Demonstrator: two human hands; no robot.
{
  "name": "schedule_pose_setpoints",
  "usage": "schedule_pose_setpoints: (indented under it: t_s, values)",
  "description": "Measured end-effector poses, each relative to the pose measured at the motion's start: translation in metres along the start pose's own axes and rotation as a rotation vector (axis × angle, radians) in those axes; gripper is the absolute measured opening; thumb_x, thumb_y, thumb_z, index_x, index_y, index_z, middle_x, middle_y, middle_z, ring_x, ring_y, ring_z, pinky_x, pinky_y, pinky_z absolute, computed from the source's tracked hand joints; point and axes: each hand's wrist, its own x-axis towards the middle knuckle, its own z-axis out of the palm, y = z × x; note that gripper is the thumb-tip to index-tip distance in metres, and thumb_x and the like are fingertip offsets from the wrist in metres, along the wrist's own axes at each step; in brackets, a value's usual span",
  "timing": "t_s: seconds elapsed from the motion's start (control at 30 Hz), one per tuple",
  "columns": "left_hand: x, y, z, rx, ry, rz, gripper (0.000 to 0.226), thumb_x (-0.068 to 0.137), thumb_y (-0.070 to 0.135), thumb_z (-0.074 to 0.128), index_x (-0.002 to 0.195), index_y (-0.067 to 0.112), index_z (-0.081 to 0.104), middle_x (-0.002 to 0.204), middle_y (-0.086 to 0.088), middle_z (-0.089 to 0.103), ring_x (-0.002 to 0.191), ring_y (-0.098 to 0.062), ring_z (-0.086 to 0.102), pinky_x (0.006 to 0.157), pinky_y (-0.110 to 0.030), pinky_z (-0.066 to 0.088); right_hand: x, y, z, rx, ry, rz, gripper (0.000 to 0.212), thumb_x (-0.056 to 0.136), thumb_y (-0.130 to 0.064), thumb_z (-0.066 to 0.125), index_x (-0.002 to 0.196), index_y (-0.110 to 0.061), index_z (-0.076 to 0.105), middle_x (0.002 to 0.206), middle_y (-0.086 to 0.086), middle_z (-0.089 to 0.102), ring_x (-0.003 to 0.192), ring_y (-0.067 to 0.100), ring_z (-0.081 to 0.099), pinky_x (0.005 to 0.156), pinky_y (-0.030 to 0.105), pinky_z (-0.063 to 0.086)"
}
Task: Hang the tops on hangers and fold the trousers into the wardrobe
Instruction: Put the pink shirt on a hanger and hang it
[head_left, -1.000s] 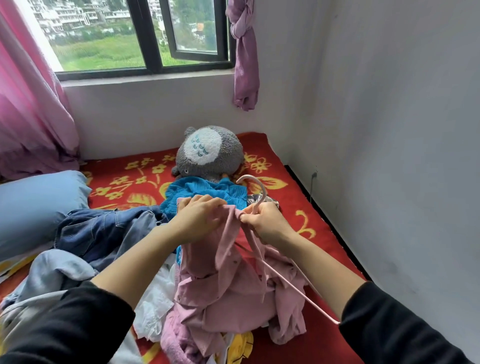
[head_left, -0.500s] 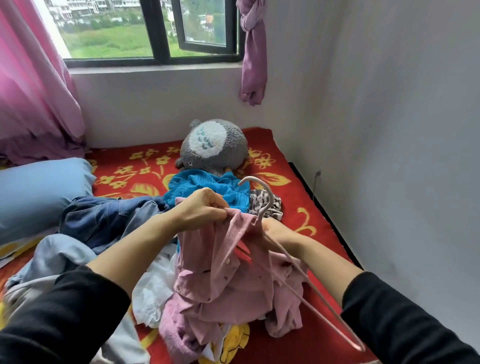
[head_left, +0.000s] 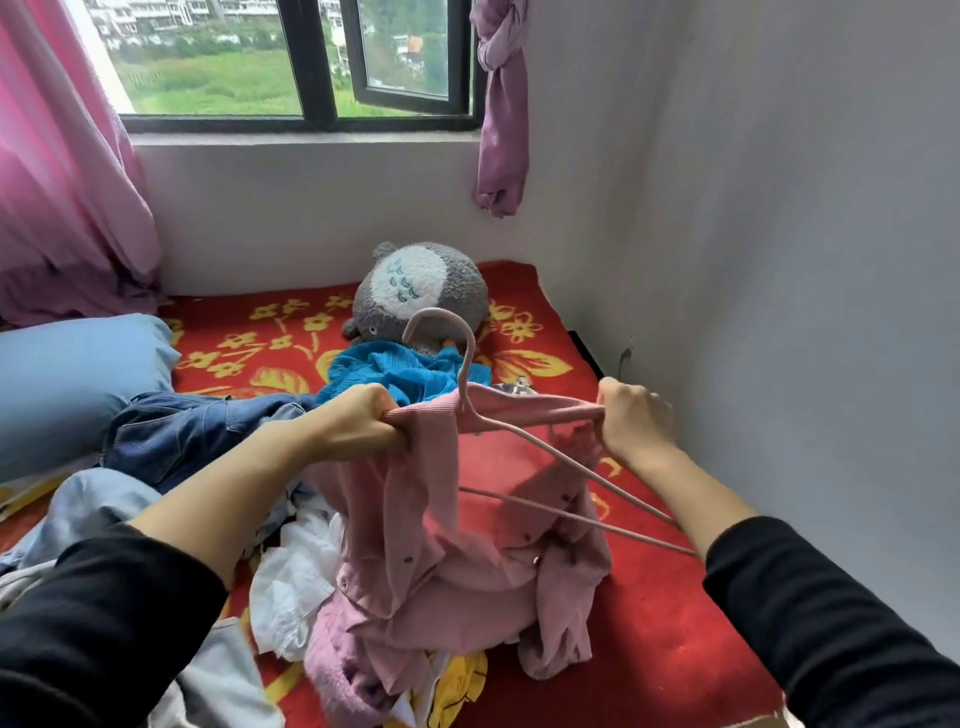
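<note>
Just in front of the plush toy (head_left: 421, 286), the pink top (head_left: 431, 519) hangs stretched crosswise, its shoulder line running between the left hand (head_left: 358, 421) and right hand (head_left: 631, 421), both clenched on fabric. The hanger (head_left: 468, 374) has its hook pointing up toward the toy, its arm slanting back rightward.

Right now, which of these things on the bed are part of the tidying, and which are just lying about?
Part of the job:
pink top, gripped by the left hand and the right hand
hanger, partly threaded into it
jeans
blue knit top
white garment

Just lying about:
plush toy
blue pillow
pink curtain
</note>
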Motion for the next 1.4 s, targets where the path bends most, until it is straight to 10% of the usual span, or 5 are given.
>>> schedule_pose_setpoints:
  t_s: [0.23, 0.47, 0.77, 1.07, 1.4]
  values:
    - [0.008, -0.002, -0.005, 0.101, 0.124, -0.014, 0.025, 0.057, 0.025, 0.056, 0.038, 0.017, 0.042, 0.037, 0.007, 0.039, 0.041, -0.004, 0.040, 0.041, -0.014, 0.030, 0.029, 0.028, -0.017, 0.653, -0.037, 0.330, 0.017, 0.080, -0.007, 0.049, 0.065, -0.014, 0.052, 0.066, 0.007, 0.056, 0.070, 0.027, 0.055, 0.064, 0.035, 0.045]
    - [0.012, 0.005, -0.029, 0.313, 0.199, -0.047, 0.031, 0.065, 0.026, 0.060, 0.041, 0.021, 0.041, 0.049, -0.002, 0.047, 0.065, -0.035, 0.061, 0.054, -0.026, 0.036, 0.022, 0.021, -0.054, 0.925, -0.344, 0.067, 0.012, 0.062, -0.029, 0.071, 0.070, -0.021, 0.066, 0.059, -0.012, 0.063, 0.052, 0.002, 0.056, 0.046, 0.015, 0.042]
    - [0.016, 0.020, -0.053, 0.496, 0.385, -0.074, 0.012, 0.074, 0.026, 0.061, 0.071, 0.015, 0.065, 0.088, -0.018, 0.064, 0.082, -0.039, 0.062, 0.063, -0.029, 0.040, 0.031, 0.021, -0.058, 0.193, -0.121, 0.052, 0.009, 0.072, -0.001, 0.056, 0.076, -0.009, 0.055, 0.079, 0.018, 0.063, 0.081, 0.038, 0.060, 0.060, 0.029, 0.034]
    - [0.016, 0.031, -0.042, 0.637, 0.451, -0.293, 0.023, 0.083, 0.013, 0.052, 0.102, 0.006, 0.064, 0.108, -0.018, 0.064, 0.100, -0.037, 0.063, 0.071, -0.034, 0.042, 0.034, -0.001, -0.063, 0.461, 0.106, 0.306, 0.017, 0.080, -0.001, 0.055, 0.095, -0.002, 0.062, 0.101, 0.023, 0.067, 0.099, 0.041, 0.059, 0.071, 0.033, 0.041]
    - [0.015, 0.031, -0.037, 0.447, 0.311, -0.457, 0.027, 0.082, 0.011, 0.054, 0.108, 0.005, 0.062, 0.115, -0.019, 0.062, 0.106, -0.037, 0.059, 0.075, -0.034, 0.044, 0.009, -0.051, -0.068, 0.333, -0.276, 0.248, 0.011, 0.076, -0.014, 0.064, 0.083, -0.010, 0.057, 0.087, 0.011, 0.062, 0.086, 0.029, 0.062, 0.066, 0.027, 0.043]
